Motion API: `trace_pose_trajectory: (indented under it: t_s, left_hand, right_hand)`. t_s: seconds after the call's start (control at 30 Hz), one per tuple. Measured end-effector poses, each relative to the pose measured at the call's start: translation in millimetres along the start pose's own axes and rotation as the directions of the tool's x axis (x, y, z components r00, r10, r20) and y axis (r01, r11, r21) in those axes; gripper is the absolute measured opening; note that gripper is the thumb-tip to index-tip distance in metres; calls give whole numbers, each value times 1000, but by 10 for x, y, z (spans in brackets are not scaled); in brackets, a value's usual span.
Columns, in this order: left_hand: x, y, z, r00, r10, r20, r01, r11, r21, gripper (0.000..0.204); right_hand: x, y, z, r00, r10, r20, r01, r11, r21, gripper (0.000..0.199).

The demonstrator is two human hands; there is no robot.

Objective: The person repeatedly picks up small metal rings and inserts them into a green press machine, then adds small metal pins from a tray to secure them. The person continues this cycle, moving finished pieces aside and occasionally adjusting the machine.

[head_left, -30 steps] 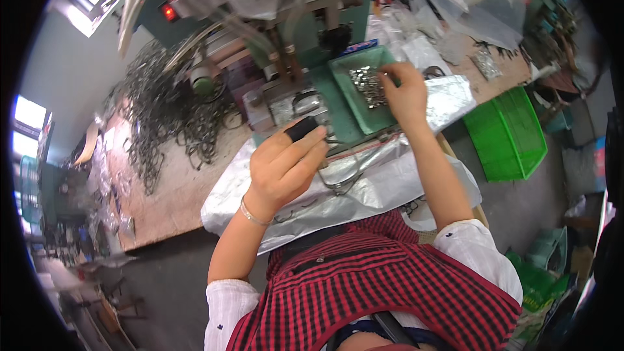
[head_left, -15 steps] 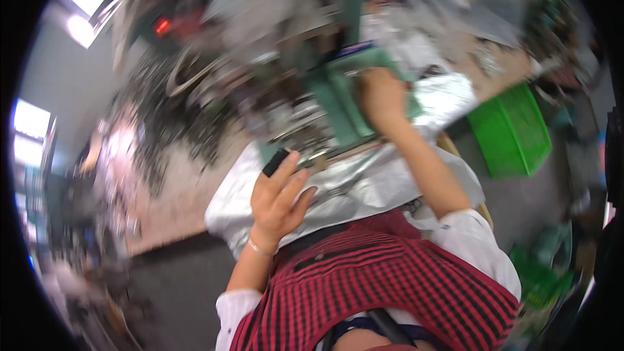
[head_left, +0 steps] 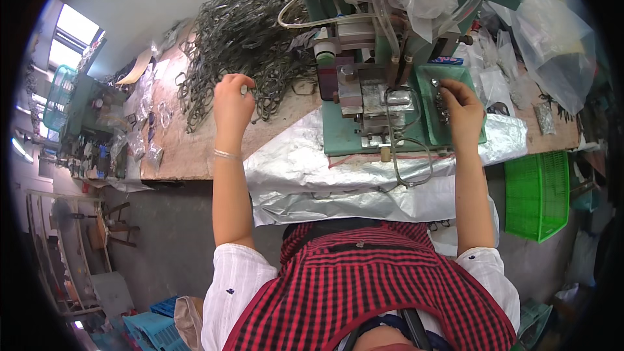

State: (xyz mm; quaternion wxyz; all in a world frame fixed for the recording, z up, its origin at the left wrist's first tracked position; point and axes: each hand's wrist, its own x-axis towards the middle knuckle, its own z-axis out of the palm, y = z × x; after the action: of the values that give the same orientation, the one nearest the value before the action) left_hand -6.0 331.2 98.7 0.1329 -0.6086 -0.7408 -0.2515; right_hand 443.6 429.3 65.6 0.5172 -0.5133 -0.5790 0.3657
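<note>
My left hand point(head_left: 233, 105) is raised at the near edge of a heap of thin dark metal wire frames point(head_left: 250, 32). Its fingers are curled in, and what they hold, if anything, is too small to make out. My right hand point(head_left: 464, 109) reaches into a green tray point(head_left: 434, 131), thumb and fingertips pinched over small shiny metal parts point(head_left: 443, 109). Whether a part is between the fingertips cannot be seen. Between my hands stands a green bench machine point(head_left: 341, 131) with a metal fixture point(head_left: 374, 94). A looped wire frame point(head_left: 416, 184) hangs at its front edge.
Silver sheeting point(head_left: 286, 156) covers the table's front edge. Clear plastic bags point(head_left: 552, 45) lie at the right, and small packets point(head_left: 146, 146) at the left. A green plastic basket point(head_left: 536, 195) stands below the table at right. Hoses point(head_left: 383, 13) rise from the machine.
The view has swung and steadied. My left hand has gone from the machine's front left to the wire heap, its fingers now curled. My right hand stays at the green tray.
</note>
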Motion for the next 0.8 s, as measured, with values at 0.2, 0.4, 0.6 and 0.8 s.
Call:
trace_pose_trajectory:
  t_s: [0.2,0.4,0.6,0.8]
  left_hand:
    - [-403,-168,859,975,-210,69,218,966,-141,21]
    - [-391,-53,351,969,21,-247,-70,979,-192,18]
    - [-220,574,216,962,-262,-74,96,580,-809,8]
    - [-634,703,476,910,-411,50,185,294,-938,7]
  right_hand:
    - [-486,65,-477,977,-169,-127,121,939,-322,16]
    - [-685,-183,-699,996,-71,-56,60,982,-181,16]
    - [-144,-953,73,957,-107,269,80,991,108,34]
    - [-213,-867,492,976,-21,219,-54,942,330,55]
